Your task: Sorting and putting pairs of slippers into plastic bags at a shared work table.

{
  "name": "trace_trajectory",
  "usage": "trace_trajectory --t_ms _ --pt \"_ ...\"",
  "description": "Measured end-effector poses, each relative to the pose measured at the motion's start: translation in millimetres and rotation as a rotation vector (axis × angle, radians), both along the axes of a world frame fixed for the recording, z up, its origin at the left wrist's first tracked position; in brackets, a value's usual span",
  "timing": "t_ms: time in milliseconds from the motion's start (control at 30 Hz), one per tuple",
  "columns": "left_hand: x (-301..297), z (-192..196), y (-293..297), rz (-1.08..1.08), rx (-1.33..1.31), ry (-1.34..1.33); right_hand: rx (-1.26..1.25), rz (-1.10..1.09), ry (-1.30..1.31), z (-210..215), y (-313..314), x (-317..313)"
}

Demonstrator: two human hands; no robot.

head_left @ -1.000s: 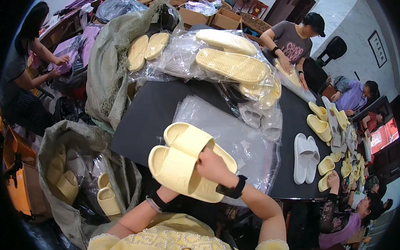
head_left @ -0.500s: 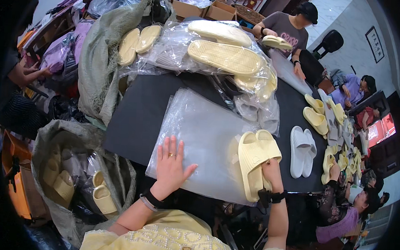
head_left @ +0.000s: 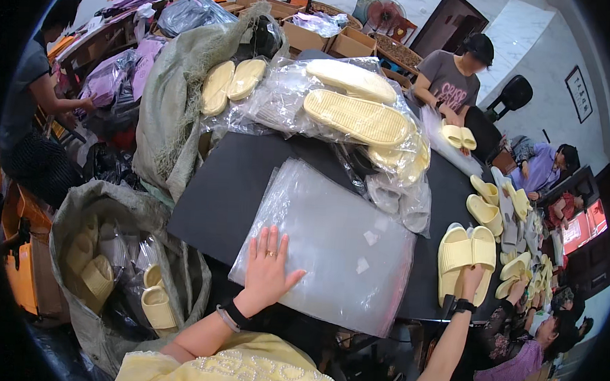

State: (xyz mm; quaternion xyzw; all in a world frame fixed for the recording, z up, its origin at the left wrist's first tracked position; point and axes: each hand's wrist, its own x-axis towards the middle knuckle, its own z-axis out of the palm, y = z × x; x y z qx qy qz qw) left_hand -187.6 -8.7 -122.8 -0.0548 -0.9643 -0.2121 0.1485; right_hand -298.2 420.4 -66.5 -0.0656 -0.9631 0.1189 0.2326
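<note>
My left hand [head_left: 267, 274] lies flat, fingers stretched, on a stack of clear plastic bags [head_left: 330, 246] on the black tabletop. Right of that stack, my right hand [head_left: 471, 285] grips a pair of pale yellow slippers [head_left: 454, 258] between their straps, its fingertips partly hidden. The pair is held toe-end away from me over the dark table. A whitish edge shows between the two slippers at the far end; I cannot make out what it belongs to. Small clear scraps [head_left: 370, 238] lie on the bags.
Bagged yellow slippers [head_left: 356, 116] are heaped at the table's far side. Rows of loose slippers [head_left: 484, 210] line the right. A woven sack [head_left: 76, 214] with slippers stands at lower left. Across the table a co-worker [head_left: 453, 78] handles slippers; others sit to the right.
My right hand has carried the yellow slippers rightward off the bags to where the white pair stood, which is now covered from view. The left hand stays flat on the bags.
</note>
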Motion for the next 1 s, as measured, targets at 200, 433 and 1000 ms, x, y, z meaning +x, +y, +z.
trace_trajectory --t_ms 200,433,1000 --pt "-0.3 6.0 0.4 0.002 -0.008 -0.027 0.078 0.028 0.408 19.4 -8.5 -23.7" --pt "-0.9 2.3 -2.4 0.014 -0.041 -0.037 -1.269 0.495 -0.057 79.1 -123.3 -32.4" --pt "1.8 -2.4 -3.6 0.022 -0.057 0.020 -1.909 0.354 -0.491 43.8 -223.8 -193.6"
